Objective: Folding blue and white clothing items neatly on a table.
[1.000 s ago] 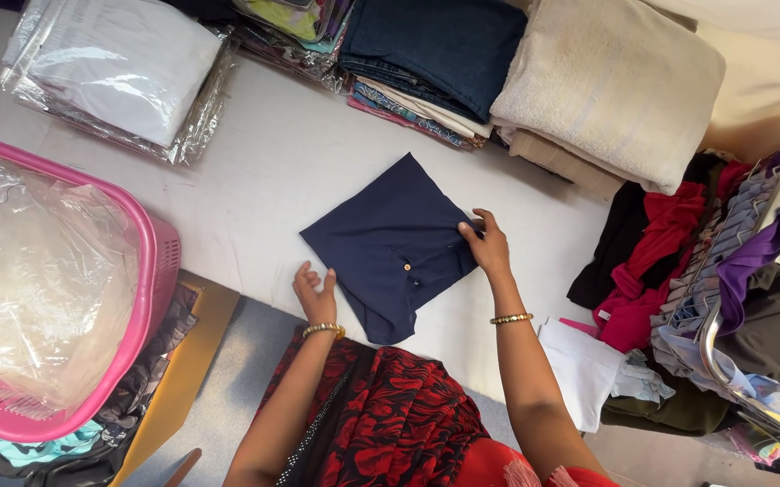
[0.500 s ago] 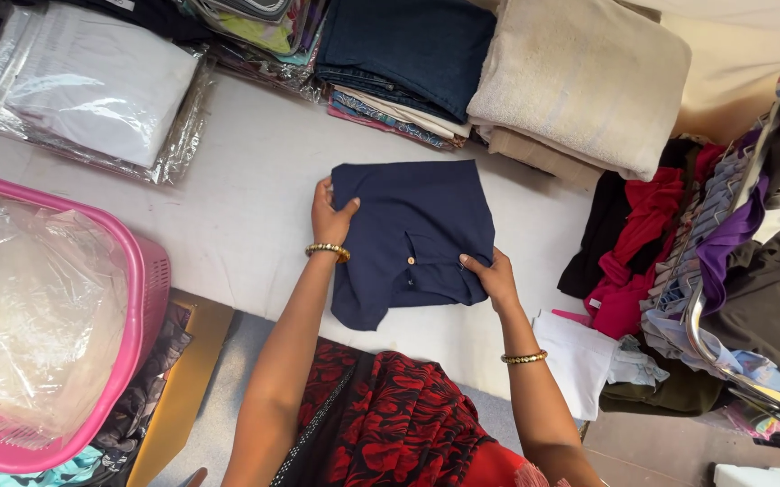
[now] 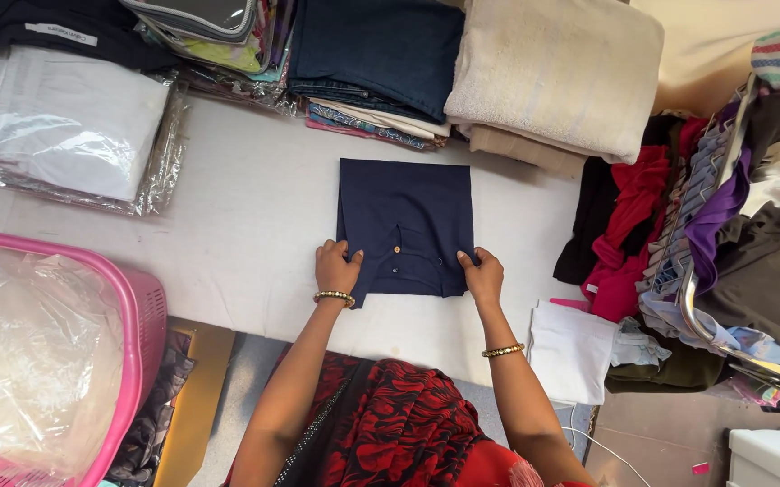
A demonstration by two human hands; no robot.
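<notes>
A folded navy blue shirt (image 3: 405,221) with small buttons lies squared up on the white table (image 3: 255,207). My left hand (image 3: 336,267) rests on its near left corner, fingers pressing the cloth. At the near right corner my right hand (image 3: 482,274) pinches the edge of the fabric. Both wrists wear gold bangles.
Stacks of folded clothes (image 3: 381,63) and a beige towel pile (image 3: 557,77) line the far edge. A plastic-wrapped white garment (image 3: 74,135) lies far left. A pink basket (image 3: 133,343) with clear plastic stands at near left. Loose garments (image 3: 679,225) and hangers heap at the right.
The shirt has turned from a diagonal lie to square with the table edge. Both hands have moved to its near corners.
</notes>
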